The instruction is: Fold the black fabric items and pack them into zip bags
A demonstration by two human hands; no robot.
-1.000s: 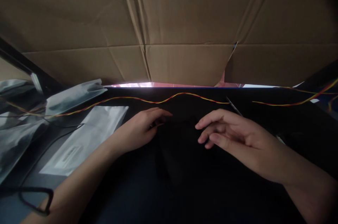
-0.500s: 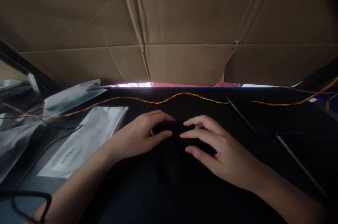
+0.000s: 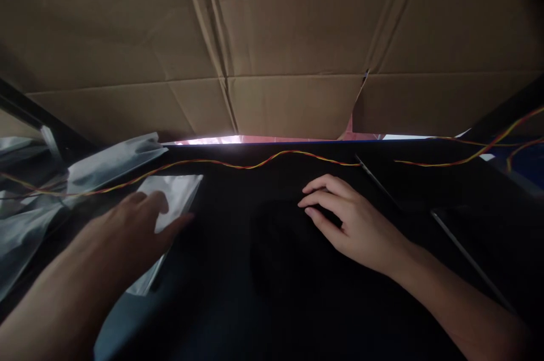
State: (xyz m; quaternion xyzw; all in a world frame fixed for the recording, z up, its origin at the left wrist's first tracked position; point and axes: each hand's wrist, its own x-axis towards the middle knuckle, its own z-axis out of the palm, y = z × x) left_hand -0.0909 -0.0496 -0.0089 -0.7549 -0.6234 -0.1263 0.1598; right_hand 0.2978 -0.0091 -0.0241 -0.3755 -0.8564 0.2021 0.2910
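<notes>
I read this as a reach for the flat silvery pouch [image 3: 176, 194] lying at the left edge of the black table [image 3: 272, 304]. My left hand [image 3: 127, 230] hangs over it, fingers apart, holding nothing; the next move calls for a pinch on its thin, slippery edge. My right hand [image 3: 348, 216] rests mid-table, fingers loosely spread on a dark object I cannot make out. Beyond run a twisted red-yellow wire [image 3: 255, 164] and creased cardboard [image 3: 272, 43].

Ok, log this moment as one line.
left hand: open, over silver bag | right hand: fingers curled, on black surface | twisted wire behind
</notes>
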